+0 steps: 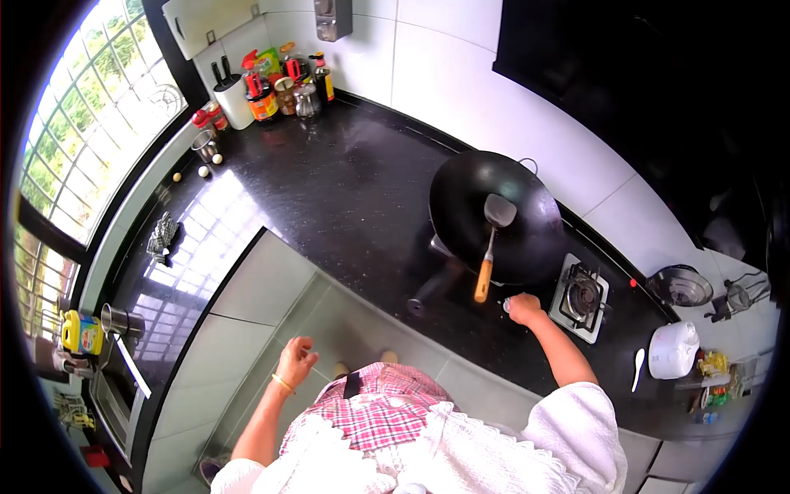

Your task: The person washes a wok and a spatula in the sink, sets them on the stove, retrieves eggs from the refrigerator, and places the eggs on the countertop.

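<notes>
A large black wok (461, 198) stands over the stove, with a spatula (485, 276) lying in it, its wooden handle reaching over the near rim. My right hand (523, 309) is at the stove's front edge, just right of the spatula's handle, its fingers closed round something small I cannot make out. To the right of this hand is a bare gas burner (583, 294). My left hand (296, 362) hangs over the floor in front of the cabinets, fingers loosely curled and apart, holding nothing.
Bottles (262, 99) and a white knife block (234, 103) stand in the back left corner. A metal cup (205, 146) and a dark cloth (163, 238) are by the window. On the right are a white pot (674, 350) and a white spoon (638, 370).
</notes>
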Demonstrator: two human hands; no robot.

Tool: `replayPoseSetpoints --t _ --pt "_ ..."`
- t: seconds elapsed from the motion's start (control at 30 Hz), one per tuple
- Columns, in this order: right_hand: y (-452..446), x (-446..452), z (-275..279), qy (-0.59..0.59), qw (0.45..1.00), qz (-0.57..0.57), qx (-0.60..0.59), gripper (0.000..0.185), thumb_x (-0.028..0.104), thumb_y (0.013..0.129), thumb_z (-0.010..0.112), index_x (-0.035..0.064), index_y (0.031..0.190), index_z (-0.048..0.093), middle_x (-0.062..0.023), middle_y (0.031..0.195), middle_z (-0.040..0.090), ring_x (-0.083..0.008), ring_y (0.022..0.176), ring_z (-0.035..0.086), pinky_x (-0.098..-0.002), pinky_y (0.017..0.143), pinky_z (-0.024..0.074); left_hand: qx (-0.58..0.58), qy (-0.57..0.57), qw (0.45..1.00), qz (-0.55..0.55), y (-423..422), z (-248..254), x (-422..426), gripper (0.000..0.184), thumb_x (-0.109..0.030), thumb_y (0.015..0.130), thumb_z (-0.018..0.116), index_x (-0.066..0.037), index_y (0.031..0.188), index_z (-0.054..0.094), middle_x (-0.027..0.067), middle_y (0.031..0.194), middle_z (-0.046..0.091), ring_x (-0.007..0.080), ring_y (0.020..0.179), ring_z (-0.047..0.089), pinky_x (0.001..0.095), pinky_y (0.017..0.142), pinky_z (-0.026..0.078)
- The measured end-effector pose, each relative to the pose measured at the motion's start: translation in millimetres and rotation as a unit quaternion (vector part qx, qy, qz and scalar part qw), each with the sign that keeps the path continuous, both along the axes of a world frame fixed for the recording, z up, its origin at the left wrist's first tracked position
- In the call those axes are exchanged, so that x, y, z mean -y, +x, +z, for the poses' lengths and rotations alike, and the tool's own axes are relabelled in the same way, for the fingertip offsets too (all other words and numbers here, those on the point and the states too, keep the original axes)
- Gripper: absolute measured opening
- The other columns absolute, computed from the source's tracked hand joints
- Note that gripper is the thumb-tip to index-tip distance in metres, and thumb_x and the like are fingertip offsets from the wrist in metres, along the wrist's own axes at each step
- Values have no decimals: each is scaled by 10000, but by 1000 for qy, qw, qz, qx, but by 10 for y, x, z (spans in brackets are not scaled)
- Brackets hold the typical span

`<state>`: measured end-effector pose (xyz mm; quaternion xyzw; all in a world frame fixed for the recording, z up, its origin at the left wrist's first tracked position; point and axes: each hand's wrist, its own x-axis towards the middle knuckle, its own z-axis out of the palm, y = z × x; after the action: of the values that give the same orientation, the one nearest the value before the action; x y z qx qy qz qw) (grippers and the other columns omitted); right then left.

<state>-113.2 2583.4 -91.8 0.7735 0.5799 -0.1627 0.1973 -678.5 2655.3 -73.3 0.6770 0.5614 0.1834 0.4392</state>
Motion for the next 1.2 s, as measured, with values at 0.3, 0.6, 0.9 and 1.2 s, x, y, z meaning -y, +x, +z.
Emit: replayPoseSetpoints --t 0.3,0.6,0.9,1.2 --pt "-17 28 -71 19 1000 7 15 193 132 730 522 45 780 686 -155 846 665 -314 828 637 -401 735 495 333 -355 860 -155 1602 1454 -398 531 -317 911 513 -67 1334 313 136 1092 554 219 920 597 354 776 486" --pt "-45 75 -72 40 999 -10 9 185 137 739 519 61 786 681 -152 841 664 -315 800 642 -408 700 501 388 -367 844 -50 2179 1379 -250 490 -245 919 473 -69 1330 275 132 879 569 218 694 603 331 625 483" --pt "22 46 -30 10 999 37 5 178 190 756 541 64 781 663 -156 811 654 -337 789 629 -435 685 495 390 -358 847 -44 2119 1341 -253 587 -314 883 547 -77 1342 269 81 805 582 170 601 591 273 528 465" --pt "-26 242 -55 100 990 -95 17 296 332 817 574 42 807 628 -181 816 641 -364 794 613 -466 690 475 368 -355 859 -26 1516 1064 -365 620 -394 898 499 -28 1347 278 82 895 586 180 703 619 295 613 501"
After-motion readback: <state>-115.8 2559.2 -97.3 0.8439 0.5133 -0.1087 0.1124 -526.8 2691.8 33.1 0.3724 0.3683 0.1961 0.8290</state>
